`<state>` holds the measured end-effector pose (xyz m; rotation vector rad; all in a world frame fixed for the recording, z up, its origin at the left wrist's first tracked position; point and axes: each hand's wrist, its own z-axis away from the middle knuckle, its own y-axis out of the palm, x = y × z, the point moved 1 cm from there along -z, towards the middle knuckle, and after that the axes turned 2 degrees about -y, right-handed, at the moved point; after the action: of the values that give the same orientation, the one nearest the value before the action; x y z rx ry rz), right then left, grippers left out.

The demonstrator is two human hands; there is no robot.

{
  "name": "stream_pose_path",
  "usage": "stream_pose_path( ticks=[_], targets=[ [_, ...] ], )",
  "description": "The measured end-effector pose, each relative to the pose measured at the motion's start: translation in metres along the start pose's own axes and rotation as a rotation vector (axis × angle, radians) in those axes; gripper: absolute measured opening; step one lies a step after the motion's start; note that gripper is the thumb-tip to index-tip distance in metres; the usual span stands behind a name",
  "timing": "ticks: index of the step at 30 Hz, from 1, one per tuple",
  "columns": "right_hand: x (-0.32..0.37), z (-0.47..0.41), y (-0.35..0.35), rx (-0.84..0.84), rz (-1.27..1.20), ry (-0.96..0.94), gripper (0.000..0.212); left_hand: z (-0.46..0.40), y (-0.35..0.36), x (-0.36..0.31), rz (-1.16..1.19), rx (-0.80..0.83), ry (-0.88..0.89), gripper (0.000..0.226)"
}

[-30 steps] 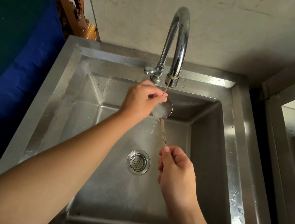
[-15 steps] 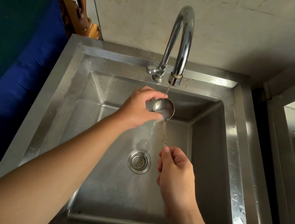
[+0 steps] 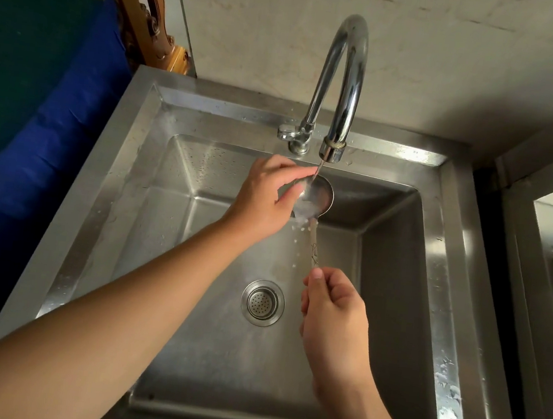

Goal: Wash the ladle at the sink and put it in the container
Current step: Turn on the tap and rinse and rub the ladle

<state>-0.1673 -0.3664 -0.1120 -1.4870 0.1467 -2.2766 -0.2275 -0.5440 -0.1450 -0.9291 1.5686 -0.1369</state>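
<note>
A small steel ladle [image 3: 319,197] is held over the steel sink [image 3: 128,165], its bowl right under the spout of the curved chrome faucet [image 3: 345,79]. A thin stream of water runs into the bowl and spills off its lower edge. My right hand [image 3: 332,315] is closed around the lower end of the handle. My left hand [image 3: 262,197] cups the bowl's left side, thumb resting on the inside of the bowl. No container is in view.
The round drain strainer [image 3: 262,302] sits in the basin floor below the hands. A blue and green cover [image 3: 32,105] lies to the left of the sink, with carved wood [image 3: 152,19] behind it. A metal frame [image 3: 540,239] stands at the right.
My left hand's thumb has shifted over the inside of the ladle bowl, and water now spills from the bowl. The right hand stays on the handle.
</note>
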Motion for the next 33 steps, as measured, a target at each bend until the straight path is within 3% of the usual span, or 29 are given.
stream_pose_path(
  ticks=[6,18,24,26,30,33],
  targets=[
    [0.001,-0.005,-0.002,0.001,0.023,-0.034,0.027,0.005,-0.006,0.000,0.045,0.051,-0.033,0.064],
    [-0.004,0.001,0.002,0.019,0.052,-0.039,0.026,0.007,0.000,0.004,0.033,-0.009,-0.015,0.056],
    [-0.003,0.004,0.003,0.005,0.060,-0.048,0.028,0.006,0.000,0.004,-0.063,-0.130,0.091,0.026],
    [-0.002,0.003,0.002,-0.003,0.064,-0.050,0.028,0.007,0.000,0.005,-0.060,-0.118,0.106,0.029],
    [-0.001,0.004,0.003,0.004,0.061,-0.052,0.028,0.008,-0.001,0.007,-0.020,-0.039,0.035,0.058],
    [0.000,0.005,0.006,0.009,0.057,-0.047,0.028,0.005,-0.001,0.007,-0.048,-0.054,0.033,0.051]
  ],
)
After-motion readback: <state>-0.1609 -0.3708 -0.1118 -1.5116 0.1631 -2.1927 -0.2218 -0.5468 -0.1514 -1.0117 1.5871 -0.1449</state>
